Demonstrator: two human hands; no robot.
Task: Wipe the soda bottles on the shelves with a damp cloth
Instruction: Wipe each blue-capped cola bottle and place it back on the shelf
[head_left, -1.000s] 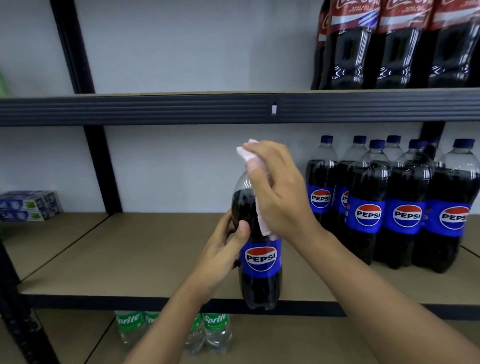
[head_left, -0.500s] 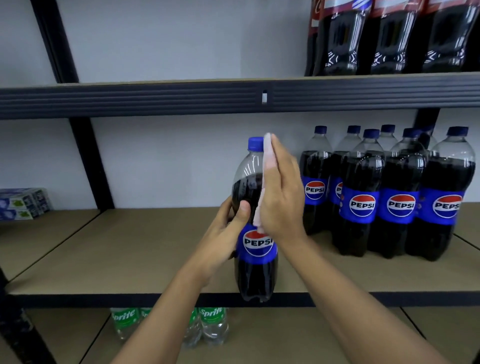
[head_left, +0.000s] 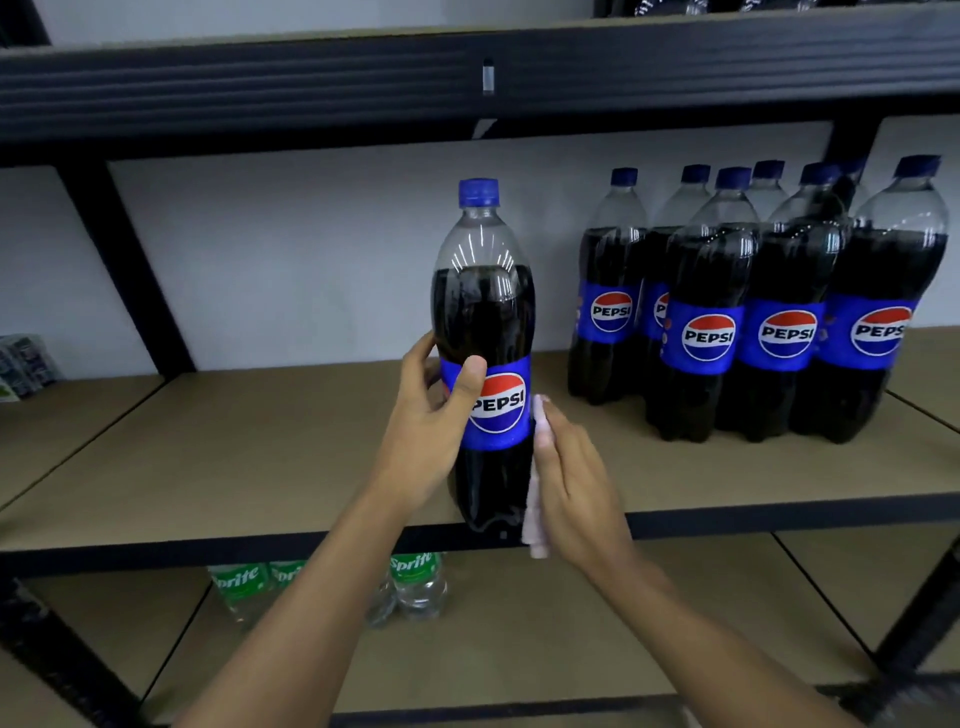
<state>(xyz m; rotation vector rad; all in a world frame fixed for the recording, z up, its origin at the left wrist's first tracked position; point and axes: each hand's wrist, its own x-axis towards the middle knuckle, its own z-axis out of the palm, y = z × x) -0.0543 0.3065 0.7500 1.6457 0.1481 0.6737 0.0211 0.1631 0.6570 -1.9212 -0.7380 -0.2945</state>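
At the shelf front edge, Pepsi bottle upright.
Left grip wraps its label, thumb across; right grip, fingers straight, presses a pale cloth against its lower side.

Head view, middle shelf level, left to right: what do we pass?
Small stacked boxes → left hand → dark plastic Pepsi bottle with blue cap → pale pink cloth → right hand → cluster of matching Pepsi bottles.

Head-worn wide view, facing forward and slightly down, close to shelf
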